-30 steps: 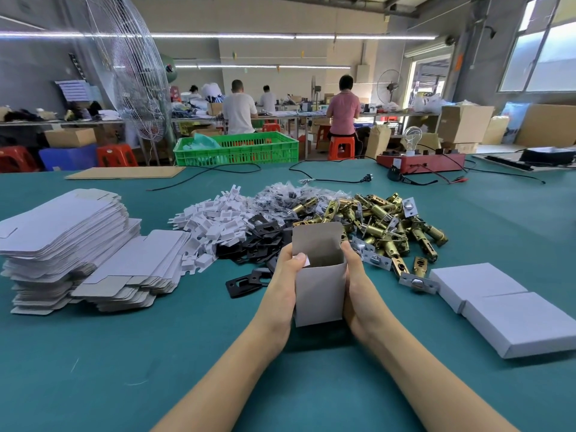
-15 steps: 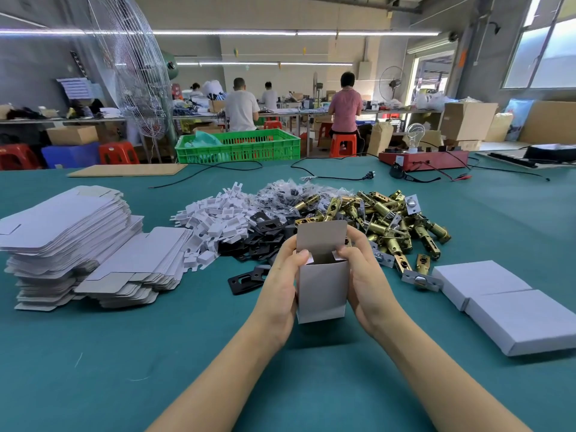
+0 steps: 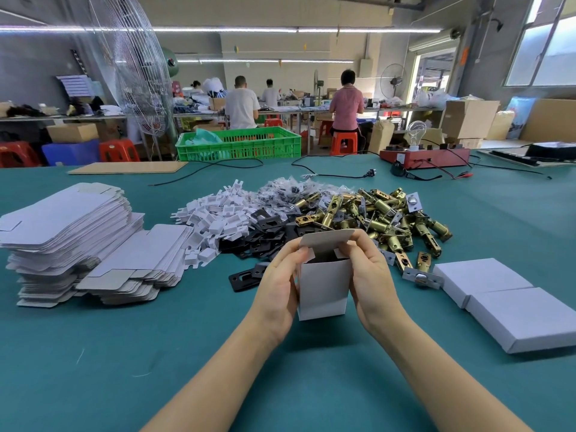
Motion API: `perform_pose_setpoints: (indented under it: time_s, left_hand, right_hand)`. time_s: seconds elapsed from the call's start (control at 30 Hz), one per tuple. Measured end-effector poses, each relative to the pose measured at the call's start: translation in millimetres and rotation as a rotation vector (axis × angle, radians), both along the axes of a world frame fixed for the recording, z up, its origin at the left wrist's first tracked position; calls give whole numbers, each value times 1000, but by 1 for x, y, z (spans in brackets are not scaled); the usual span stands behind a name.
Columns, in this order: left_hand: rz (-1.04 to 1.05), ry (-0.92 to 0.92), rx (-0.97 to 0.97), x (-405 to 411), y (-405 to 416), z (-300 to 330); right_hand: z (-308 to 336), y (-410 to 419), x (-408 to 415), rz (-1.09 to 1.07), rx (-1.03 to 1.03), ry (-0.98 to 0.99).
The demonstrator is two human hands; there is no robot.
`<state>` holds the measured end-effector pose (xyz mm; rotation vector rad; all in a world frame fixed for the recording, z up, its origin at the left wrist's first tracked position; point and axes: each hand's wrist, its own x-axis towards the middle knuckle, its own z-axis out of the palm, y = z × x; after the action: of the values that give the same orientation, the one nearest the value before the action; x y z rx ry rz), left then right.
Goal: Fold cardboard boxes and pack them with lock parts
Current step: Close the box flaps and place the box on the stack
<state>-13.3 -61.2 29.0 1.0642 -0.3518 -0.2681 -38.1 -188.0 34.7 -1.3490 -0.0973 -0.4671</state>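
head view: box 3 half folded, nothing packed in it yet

both hands, left hand [image 3: 277,283] and right hand [image 3: 371,275], pinch the upright white box [image 3: 322,288] mid-table, top flap open. 2 closed boxes [image 3: 505,300] sit near the right edge. the flat blanks [image 3: 71,232] by the left edge and the latch pile [image 3: 383,216] say loads is left.
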Motion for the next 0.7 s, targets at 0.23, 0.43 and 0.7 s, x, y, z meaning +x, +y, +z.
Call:
perform_pose_setpoints:
  time_s: [0.23,0.43,0.7]
  left_hand:
    - [-63,-41,-9,-3,3,0]
    - [31,-27,-52,-2,-1,4]
    - [99,-110,-39,-3,-1,10]
  right_hand:
    - [-2,4,-2,-82,-37,-41]
    - [-1,5,-2,-92,-57,-31]
    - [4,6,-7,-78,-12,-62]
